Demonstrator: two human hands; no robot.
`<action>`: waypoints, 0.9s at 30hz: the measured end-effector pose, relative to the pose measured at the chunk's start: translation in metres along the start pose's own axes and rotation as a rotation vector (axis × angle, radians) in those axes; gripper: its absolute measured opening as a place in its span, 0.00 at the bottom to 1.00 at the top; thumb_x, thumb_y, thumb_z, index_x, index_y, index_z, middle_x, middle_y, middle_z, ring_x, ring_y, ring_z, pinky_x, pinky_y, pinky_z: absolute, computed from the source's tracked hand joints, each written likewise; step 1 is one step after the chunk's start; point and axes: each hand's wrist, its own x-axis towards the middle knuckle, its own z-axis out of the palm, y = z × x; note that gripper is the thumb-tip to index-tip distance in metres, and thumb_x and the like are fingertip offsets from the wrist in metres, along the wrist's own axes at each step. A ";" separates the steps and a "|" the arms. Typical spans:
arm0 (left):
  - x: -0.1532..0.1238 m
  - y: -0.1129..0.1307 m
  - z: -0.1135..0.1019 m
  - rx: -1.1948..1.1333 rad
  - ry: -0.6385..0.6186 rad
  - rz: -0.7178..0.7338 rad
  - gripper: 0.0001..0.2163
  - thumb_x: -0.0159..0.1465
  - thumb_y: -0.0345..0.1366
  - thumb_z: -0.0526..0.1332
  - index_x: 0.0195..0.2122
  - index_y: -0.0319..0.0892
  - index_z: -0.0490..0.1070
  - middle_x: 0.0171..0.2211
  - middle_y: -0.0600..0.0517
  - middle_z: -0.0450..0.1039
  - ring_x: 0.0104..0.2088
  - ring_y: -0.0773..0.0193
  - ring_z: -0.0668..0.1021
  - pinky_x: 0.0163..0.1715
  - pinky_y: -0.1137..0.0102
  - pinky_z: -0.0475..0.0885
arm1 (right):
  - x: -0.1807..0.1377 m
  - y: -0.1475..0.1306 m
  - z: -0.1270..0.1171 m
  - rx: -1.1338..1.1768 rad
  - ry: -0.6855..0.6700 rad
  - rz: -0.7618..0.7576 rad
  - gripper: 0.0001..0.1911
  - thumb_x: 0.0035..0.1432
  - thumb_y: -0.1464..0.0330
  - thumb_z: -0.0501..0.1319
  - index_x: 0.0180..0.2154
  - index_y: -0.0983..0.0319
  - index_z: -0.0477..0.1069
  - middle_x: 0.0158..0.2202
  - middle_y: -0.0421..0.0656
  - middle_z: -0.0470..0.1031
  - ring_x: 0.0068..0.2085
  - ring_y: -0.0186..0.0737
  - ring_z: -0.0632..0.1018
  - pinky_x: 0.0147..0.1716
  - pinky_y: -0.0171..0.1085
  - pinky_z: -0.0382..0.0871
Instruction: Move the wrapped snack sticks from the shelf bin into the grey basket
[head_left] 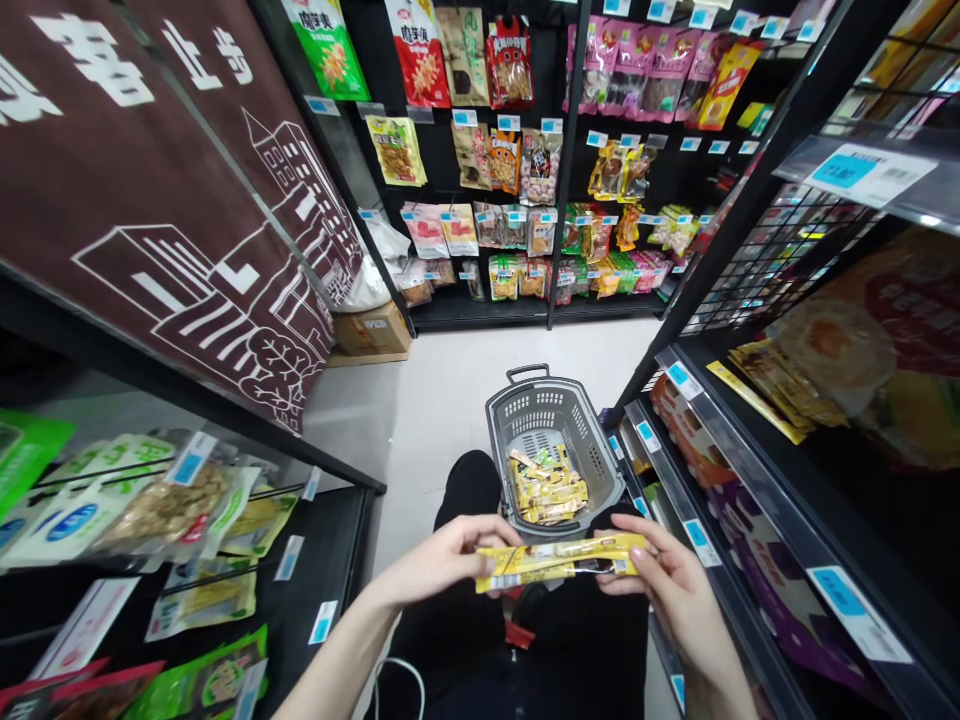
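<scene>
Long yellow snack packets [555, 560] lie crosswise between my two hands, above my lap. My left hand [465, 550] is closed on their left end, and my right hand [652, 565] pinches the right end. Just beyond them, a grey shopping basket [491, 420] stands on the floor, with a pile of similar yellow packets [551, 490] in its near part. On the right-hand shelf, more slim yellow packets [787, 385] lie in a small stack.
Shelves with price tags [697, 540] rise close on my right. Bagged snacks [161, 495] hang on the left. Ahead is a rack of hanging packets [499, 160]. A brown curtain [172, 200] and a cardboard box [371, 330] are at the left back.
</scene>
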 end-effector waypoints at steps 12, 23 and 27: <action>0.026 0.013 0.040 0.296 0.018 -0.080 0.18 0.61 0.49 0.52 0.31 0.37 0.69 0.21 0.55 0.70 0.14 0.74 0.67 0.13 0.80 0.61 | 0.020 0.009 0.031 -0.239 0.063 -0.083 0.19 0.50 0.63 0.65 0.44 0.60 0.66 0.33 0.40 0.72 0.28 0.37 0.77 0.26 0.36 0.76; 0.013 -0.011 0.018 -0.249 -0.419 -0.169 0.25 0.48 0.36 0.70 0.47 0.40 0.67 0.41 0.46 0.75 0.29 0.66 0.78 0.28 0.73 0.73 | 0.015 0.010 0.010 -0.096 -0.158 -0.021 0.16 0.58 0.59 0.57 0.42 0.63 0.72 0.30 0.45 0.78 0.26 0.41 0.80 0.26 0.38 0.75; 0.014 -0.028 0.008 -0.393 -0.534 -0.127 0.31 0.46 0.31 0.71 0.51 0.43 0.62 0.45 0.44 0.73 0.32 0.62 0.79 0.31 0.68 0.75 | 0.015 0.011 0.015 -0.169 -0.134 -0.106 0.14 0.60 0.60 0.56 0.39 0.62 0.72 0.31 0.45 0.79 0.23 0.37 0.78 0.25 0.36 0.72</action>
